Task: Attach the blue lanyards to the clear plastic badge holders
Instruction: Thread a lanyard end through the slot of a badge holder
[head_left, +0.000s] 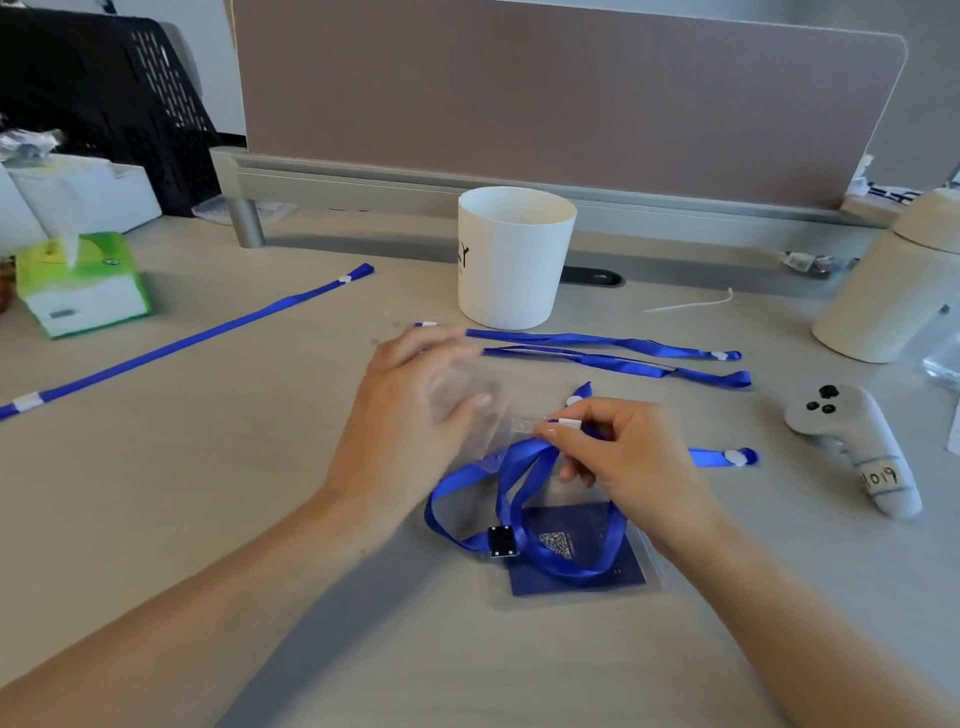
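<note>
Pinching a small white clip (570, 423) at one end of a blue lanyard (519, 467) between curled thumb and forefinger: right hand (618, 457), just right of centre above a pale, faintly wood-grained desk (208, 519). Lanyard a flat, glossy satin ribbon, looping loosely toward the viewer, with a square black buckle (502, 541) at its near bend.

Opposite, left hand (410, 415) gripping a clear badge holder (470, 410), thumb on top, fingers stretched behind. Holder a thin, soft, transparent plastic sleeve, blurred and hard to outline, its right edge close against the clip; actual contact impossible to judge.

Beneath the ribbon loop, flat on the desk, a second clear holder (501, 592) enclosing a dark blue rectangular card (576, 577) printed with a small pixelated code square.

Behind the hands, a rear spare lanyard (602, 341) and a front spare lanyard (623, 364), side by side, flat and slightly twisted, each ending at the right in a folded tab. Right of the right hand, a blue ribbon end (722, 457) bearing a round white button. Across the left side, a long lanyard (182, 343) stretched straight on a diagonal.

Farther back, a smooth white cylindrical cup (514, 270) with a dark logo. Far left, a green-and-white tissue box (78, 291). At right, a matte pale grey controller (852, 447) with black buttons and a handwritten label, near a cream rounded canister (893, 296). Along the back, a mauve fabric divider (545, 93).
</note>
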